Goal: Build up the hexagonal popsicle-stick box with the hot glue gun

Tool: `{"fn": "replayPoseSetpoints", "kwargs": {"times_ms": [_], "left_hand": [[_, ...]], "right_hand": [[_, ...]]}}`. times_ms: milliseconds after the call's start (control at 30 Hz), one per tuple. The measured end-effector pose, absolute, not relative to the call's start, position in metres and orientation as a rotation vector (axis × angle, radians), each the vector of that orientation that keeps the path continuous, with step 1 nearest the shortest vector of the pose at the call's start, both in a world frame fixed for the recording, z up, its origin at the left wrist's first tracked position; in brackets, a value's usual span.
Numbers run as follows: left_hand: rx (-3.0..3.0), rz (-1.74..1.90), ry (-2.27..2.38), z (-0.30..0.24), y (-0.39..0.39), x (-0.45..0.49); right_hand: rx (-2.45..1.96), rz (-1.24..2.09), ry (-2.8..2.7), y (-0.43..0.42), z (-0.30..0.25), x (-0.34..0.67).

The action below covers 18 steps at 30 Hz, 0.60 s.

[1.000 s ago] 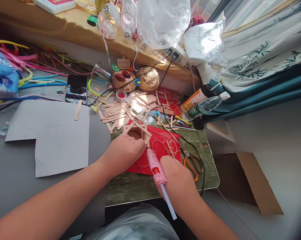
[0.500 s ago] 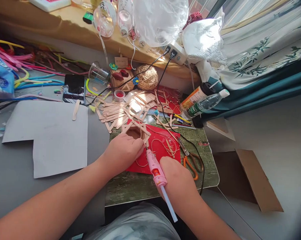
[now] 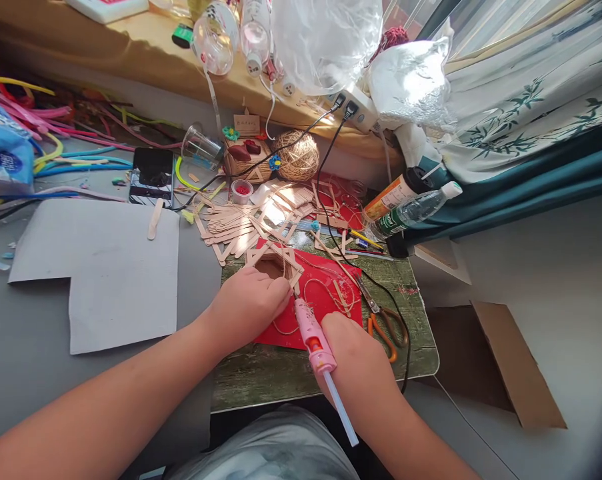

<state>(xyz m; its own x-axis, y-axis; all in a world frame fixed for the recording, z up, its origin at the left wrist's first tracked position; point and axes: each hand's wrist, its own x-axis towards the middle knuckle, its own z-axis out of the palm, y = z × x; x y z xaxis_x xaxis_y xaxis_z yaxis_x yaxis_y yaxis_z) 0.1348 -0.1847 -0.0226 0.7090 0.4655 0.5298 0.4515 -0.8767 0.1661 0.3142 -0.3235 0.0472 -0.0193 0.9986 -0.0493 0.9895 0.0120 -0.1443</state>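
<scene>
My left hand (image 3: pixel 254 300) is closed on the near side of a small hollow structure of popsicle sticks (image 3: pixel 295 265); its fingers cover part of it. In my right hand (image 3: pixel 353 347) is a pink hot glue gun (image 3: pixel 311 333), with a translucent glue stick (image 3: pixel 341 411) jutting from its rear. The gun's nozzle points at the right side of the structure, close to my left fingertips; whether it touches cannot be made out. Beneath both lies a red sheet (image 3: pixel 331 273) with loose twine (image 3: pixel 325 307) on it.
Orange-handled scissors (image 3: pixel 381 320) lie right of the sheet, crossed by a black cord (image 3: pixel 385 290). Behind are piled popsicle sticks (image 3: pixel 225 223), a twine ball (image 3: pixel 297 157) and a plastic bottle (image 3: pixel 413 212). At left are grey cardboard (image 3: pixel 121 280) and a phone (image 3: pixel 151 175).
The whole view has shifted slightly, with things appearing a little further right. Both hands keep their holds, and the glue gun stays at the structure's right side.
</scene>
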Motion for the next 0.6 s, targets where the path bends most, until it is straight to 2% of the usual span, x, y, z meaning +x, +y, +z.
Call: {"fn": "replayPoseSetpoints", "kwargs": {"times_ms": [267,600], "left_hand": [[2.857,0.888,0.767,-0.024,-0.184,0.136],[2.857,0.844,0.774,-0.027,-0.184,0.135]], "right_hand": [[-2.109,0.353,-2.025,-0.33,0.044,0.323],[-2.072,0.307,-2.032,-0.332,0.034,0.323]]}}
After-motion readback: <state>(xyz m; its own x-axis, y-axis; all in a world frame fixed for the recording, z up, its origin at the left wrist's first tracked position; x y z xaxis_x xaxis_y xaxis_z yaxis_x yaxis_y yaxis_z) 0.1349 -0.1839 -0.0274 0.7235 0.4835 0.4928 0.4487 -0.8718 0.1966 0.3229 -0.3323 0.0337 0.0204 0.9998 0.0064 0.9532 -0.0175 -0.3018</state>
